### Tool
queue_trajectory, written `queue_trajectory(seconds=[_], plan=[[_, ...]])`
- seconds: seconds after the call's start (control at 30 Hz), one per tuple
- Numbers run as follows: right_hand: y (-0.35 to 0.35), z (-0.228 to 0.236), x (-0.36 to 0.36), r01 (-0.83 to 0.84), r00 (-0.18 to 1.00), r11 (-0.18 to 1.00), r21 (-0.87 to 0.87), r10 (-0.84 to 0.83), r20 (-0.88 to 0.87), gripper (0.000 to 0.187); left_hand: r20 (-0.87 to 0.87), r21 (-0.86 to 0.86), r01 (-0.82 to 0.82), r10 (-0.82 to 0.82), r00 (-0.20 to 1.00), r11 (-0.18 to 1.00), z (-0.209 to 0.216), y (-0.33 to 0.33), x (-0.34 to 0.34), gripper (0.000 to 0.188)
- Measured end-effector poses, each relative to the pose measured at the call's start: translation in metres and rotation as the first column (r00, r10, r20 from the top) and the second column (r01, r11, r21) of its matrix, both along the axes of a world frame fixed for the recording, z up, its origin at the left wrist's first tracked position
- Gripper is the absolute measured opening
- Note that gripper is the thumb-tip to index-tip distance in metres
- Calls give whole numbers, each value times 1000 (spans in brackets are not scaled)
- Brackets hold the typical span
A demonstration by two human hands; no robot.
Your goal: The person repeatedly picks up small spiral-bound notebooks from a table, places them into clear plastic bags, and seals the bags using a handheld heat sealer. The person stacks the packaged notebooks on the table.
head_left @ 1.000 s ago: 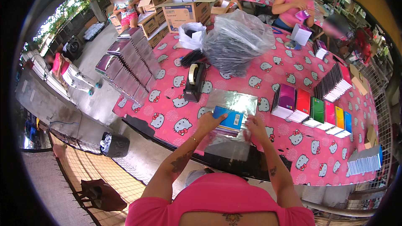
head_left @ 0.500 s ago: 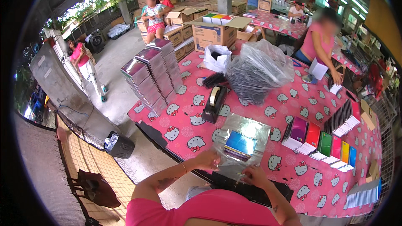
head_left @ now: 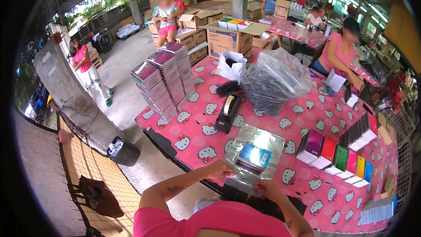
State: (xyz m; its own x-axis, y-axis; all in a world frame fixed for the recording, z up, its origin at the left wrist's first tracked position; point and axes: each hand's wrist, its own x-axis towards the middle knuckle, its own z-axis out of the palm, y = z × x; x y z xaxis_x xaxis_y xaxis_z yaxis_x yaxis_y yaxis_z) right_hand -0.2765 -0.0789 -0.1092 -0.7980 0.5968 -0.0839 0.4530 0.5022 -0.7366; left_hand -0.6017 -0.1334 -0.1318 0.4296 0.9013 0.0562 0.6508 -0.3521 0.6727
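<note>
A clear plastic bag (head_left: 274, 142) lies at the near edge of the table, with a small stack of spiral notebooks (head_left: 253, 155) inside it, a blue cover on top. My left hand (head_left: 220, 170) pinches the bag's near left corner. At the near right corner, my right hand (head_left: 266, 189) is closed on the plastic as well. Between the hands the near end of the bag stretches over the dark table edge. Just beyond the bag stands a black tape dispenser (head_left: 228, 114).
Wrapped notebook stacks (head_left: 160, 83) rise at the table's far left. A big bag of black binding coils (head_left: 274, 83) sits mid-table. Rows of colored notebooks (head_left: 335, 156) stand at right. A co-worker (head_left: 340, 50) handles notebooks across the table. A black bin (head_left: 125, 152) is on the floor.
My fingers have closed more firmly on the bag's near corners, and its near end is pulled straighter. The co-worker at right has lifted a hand off the notebooks and raised their head.
</note>
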Motion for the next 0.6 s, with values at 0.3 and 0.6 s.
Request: queue_trajectory(seconds=[0.3, 0.6], plan=[[0, -7, -3, -36, 999, 993, 111, 37, -13, 18, -9, -242, 36, -39, 999, 970, 14, 6, 0, 24], [2, 6, -5, 218, 976, 965, 144, -220, -6, 18, -184, -30, -167, 159, 970, 986, 21, 21, -16, 16]])
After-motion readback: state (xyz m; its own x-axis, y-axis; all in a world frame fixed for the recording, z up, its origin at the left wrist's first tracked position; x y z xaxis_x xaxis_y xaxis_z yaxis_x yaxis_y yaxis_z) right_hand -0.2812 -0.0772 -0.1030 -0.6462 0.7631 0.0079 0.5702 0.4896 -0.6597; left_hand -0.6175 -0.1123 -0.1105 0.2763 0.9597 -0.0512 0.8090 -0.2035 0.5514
